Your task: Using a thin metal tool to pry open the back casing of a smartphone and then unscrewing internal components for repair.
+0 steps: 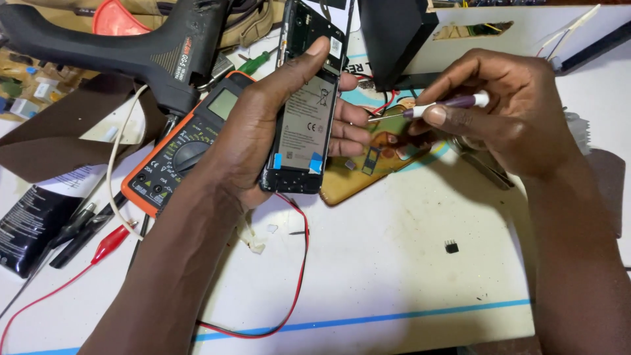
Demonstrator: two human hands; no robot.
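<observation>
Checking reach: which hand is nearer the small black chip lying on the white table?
Right. The right hand holds a screwdriver above the chip; the left hand grips the phone farther left.

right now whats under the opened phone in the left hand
Under the opened phone, the left hand wraps its back. Below lie an orange multimeter, a red wire and a yellow-brown case. The phone's underside is hidden.

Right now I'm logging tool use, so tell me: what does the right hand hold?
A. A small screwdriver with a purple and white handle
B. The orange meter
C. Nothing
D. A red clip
A: the right hand pinches a small screwdriver, tip pointing toward the opened phone in the left hand.
</observation>
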